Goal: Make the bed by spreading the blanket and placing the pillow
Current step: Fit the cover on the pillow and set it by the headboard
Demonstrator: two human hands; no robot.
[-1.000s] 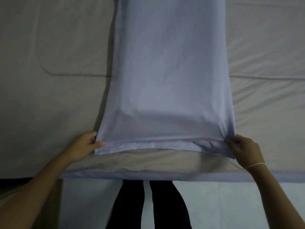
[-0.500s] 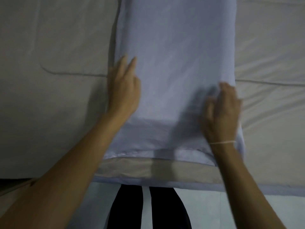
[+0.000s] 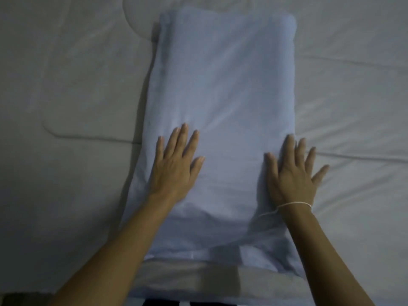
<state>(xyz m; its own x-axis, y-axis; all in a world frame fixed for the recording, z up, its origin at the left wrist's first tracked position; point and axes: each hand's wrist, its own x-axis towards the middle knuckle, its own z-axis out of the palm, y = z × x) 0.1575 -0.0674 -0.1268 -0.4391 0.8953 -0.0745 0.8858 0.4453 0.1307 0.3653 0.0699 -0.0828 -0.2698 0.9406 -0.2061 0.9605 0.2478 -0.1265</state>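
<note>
**Both palms flat on pillow**

Far left: pale grey quilted blanket (image 3: 66, 89) spread over bed, curved stitch line running across toward pillow's left edge. Nothing on it, a few soft wrinkles only.

Left of centre: left hand (image 3: 175, 164) laid flat, fingers apart, palm down, gripping nothing. Rests on lower left part of long light-blue fabric pillow (image 3: 220, 96), w/ little finger near pillow's left edge. Forearm bare, coming up from bottom-left corner, crossing pillow's near-left corner.

Centre: pillow lying lengthwise away from viewer, on top of blanket, far end rounded, near end close to bed's near edge. Band of grey blanket showing betw. pillow's near hem and bed edge.

Right of centre: right hand (image 3: 293, 173) also flat, fingers fanned, holding nothing. Thumb and inner fingers on pillow's lower right edge, outer fingers past edge over blanket. Thin white string bracelet (image 3: 294, 204) round wrist. Forearm bare, from bottom right.

Far right: more grey blanket, creased, one seam line across.
</note>
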